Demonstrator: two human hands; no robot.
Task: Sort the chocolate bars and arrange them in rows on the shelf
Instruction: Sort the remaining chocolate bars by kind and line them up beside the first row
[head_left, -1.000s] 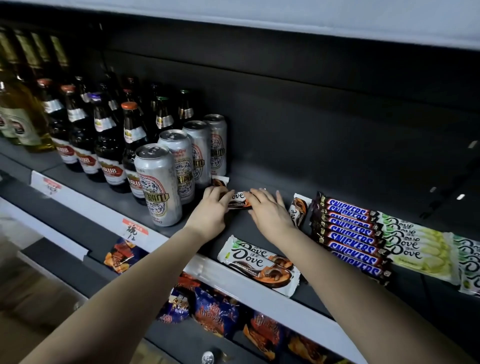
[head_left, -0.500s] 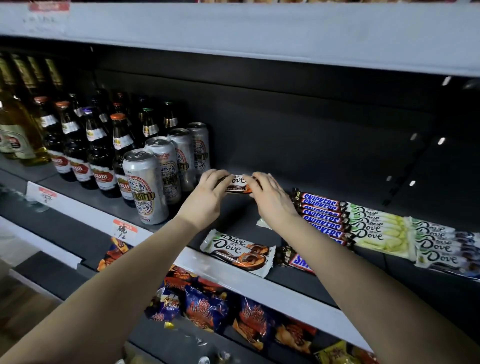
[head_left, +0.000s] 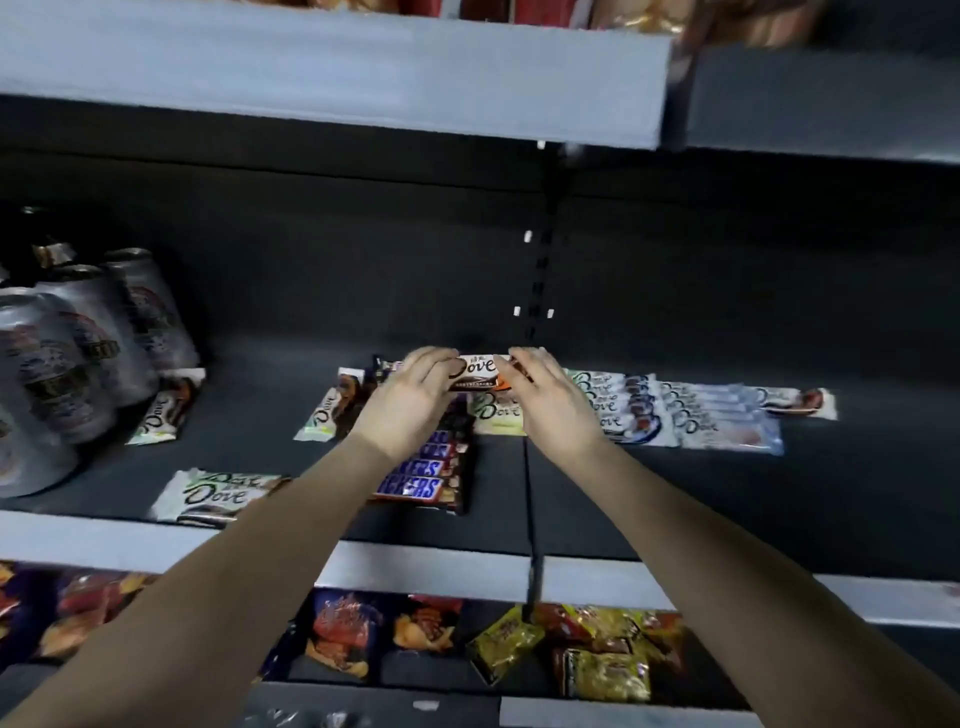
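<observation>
We've swung right along the shelf (head_left: 675, 493): the beer cans (head_left: 78, 358), mid-view a sec ago, now sit at the far left edge, and the sorted rows fill the centre. L to R those are the Snickers stack (head_left: 426, 475), a pale-green Dove row (head_left: 498, 413), a blue Dove row (head_left: 623, 410) and a lighter-blue Dove row (head_left: 717, 421). Three strays lie apart from them: a front Dove bar (head_left: 208, 496) at the shelf lip, a Dove bar by the cans (head_left: 161, 415), and a Dove bar left of the Snickers (head_left: 324, 410)

Our left hand (head_left: 410, 400) and right hand (head_left: 556, 400), which were down beside the cans, have travelled right and now hang over the back end of the Snickers stack. Btw them the brown Dove bar (head_left: 475, 371) is off the shelf, level, label toward us. Left fingers (head_left: 436, 364) and right fingers (head_left: 524, 358) are curled narrow over its two ends, pinching it

So pick-up is done and the carry approx over. We see no brown Dove row yet, so we judge this bar starts one; the 3 strays prob follow, tho blur hides their exact wrapper
</observation>
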